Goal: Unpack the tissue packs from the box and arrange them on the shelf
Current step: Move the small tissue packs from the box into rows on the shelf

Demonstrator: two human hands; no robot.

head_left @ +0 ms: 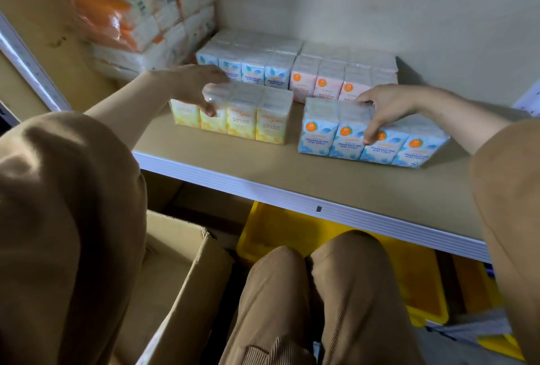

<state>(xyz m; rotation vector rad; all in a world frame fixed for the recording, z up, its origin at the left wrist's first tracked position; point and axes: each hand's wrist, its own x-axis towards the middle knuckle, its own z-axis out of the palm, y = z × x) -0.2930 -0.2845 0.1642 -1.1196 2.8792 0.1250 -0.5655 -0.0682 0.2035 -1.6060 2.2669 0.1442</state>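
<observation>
On the brown shelf a yellow tissue multipack stands front left. My left hand lies over its top left part, thumb down its front face. A blue tissue multipack stands front right, slightly askew. My right hand grips its top, thumb down the front and fingers behind. Behind them, against the wall, stand another blue multipack and a pink multipack. The open cardboard box sits on the floor at lower left; its inside is hidden.
Large orange-and-white tissue bundles are stacked at the shelf's back left corner. The white metal shelf edge runs across in front. A yellow plastic crate sits under the shelf. My knees are close below.
</observation>
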